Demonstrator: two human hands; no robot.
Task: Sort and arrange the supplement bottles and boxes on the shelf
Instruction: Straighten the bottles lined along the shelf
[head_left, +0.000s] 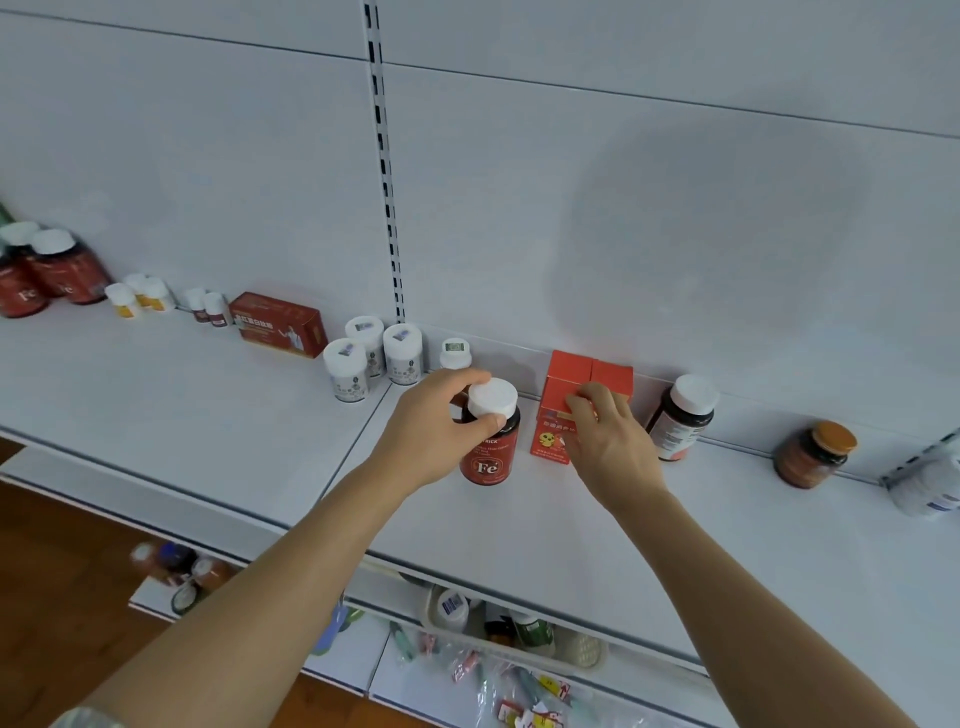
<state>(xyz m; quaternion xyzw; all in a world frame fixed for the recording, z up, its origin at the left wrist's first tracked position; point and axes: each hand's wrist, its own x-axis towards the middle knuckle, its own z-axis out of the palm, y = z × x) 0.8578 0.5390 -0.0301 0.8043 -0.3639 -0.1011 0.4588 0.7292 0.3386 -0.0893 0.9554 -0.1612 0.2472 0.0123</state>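
Note:
My left hand (441, 421) grips the white cap of a dark bottle with a red "Fe" label (488, 457), which stands on the white shelf (208, 415). My right hand (608, 441) holds the front orange box (553, 434) by its upper edge; a second orange box (613, 376) sits just behind it against the back wall. To the right stands a dark bottle with a white cap (680, 421), and farther right a brown jar with an orange lid (813, 454).
Three white bottles (374, 358) and a small one (455, 353) stand left of my hands, then a red box (280, 325), small bottles (140, 296) and two Fe bottles (47, 275). A white bottle (930, 488) is at the right edge. A lower shelf (498, 649) holds mixed items.

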